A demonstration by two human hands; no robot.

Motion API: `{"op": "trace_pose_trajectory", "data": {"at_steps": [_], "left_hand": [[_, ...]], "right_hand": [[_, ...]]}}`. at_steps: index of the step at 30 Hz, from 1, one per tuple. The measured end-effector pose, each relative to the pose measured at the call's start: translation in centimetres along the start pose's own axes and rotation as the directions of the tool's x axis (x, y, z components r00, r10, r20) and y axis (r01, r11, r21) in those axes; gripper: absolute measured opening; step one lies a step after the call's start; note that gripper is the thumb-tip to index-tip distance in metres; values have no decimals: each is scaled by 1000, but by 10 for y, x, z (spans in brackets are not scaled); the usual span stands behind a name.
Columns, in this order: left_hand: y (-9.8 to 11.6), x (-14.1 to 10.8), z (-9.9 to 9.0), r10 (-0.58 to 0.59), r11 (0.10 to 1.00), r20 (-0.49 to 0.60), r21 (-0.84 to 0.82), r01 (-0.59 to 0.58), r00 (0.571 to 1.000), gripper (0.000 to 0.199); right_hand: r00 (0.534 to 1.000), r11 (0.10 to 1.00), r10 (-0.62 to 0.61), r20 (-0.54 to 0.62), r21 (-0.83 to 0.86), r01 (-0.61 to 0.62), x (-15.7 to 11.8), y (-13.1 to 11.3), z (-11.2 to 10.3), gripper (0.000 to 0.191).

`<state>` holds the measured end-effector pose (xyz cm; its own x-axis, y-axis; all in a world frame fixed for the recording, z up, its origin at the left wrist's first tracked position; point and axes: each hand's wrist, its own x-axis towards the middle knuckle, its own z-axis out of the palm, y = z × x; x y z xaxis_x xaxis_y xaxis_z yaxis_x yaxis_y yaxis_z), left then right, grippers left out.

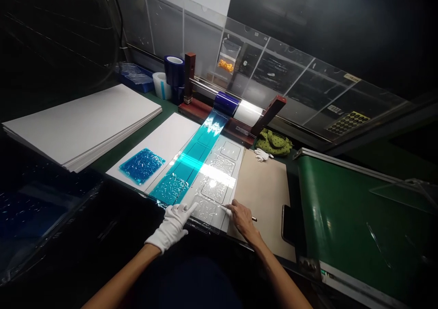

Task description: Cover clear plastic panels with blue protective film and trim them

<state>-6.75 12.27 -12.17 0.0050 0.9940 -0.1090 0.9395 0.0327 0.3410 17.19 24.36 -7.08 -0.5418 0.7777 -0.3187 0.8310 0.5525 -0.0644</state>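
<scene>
My left hand (171, 224), in a white glove, rests at the front edge between a blue film strip (191, 163) and a clear film strip (219, 181), its fingers apart. My bare right hand (241, 217) holds a thin pen-like tool (253, 218) and touches the clear film's right edge near the front. Both strips run from rolls on a wooden stand, one blue roll (226, 103) and one clear roll (248, 112), over white sheets with outlined rounded rectangles. A crinkled blue film piece (142, 165) lies to the left on white paper (171, 138).
A stack of white sheets (82, 122) lies at the left. Blue tape rolls (174, 72) stand behind. Brown board (265, 190), a phone (288, 224), a green cloth (273, 142) and a green conveyor belt (356, 218) are at the right.
</scene>
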Motion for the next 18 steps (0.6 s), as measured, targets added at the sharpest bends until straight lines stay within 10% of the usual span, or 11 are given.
{"op": "trace_pose_trajectory", "data": {"at_steps": [10,18], "left_hand": [[-12,4,-1,118,991,-108,-57,-124,987,37],[-1,53,-62,170,962,-209,-179,-208,963,25]], "right_hand": [[977,963,196,-88,208,-174,-49,19,3,39],[945,864,243,-218,491,-109,-59,3,-8,37]]}}
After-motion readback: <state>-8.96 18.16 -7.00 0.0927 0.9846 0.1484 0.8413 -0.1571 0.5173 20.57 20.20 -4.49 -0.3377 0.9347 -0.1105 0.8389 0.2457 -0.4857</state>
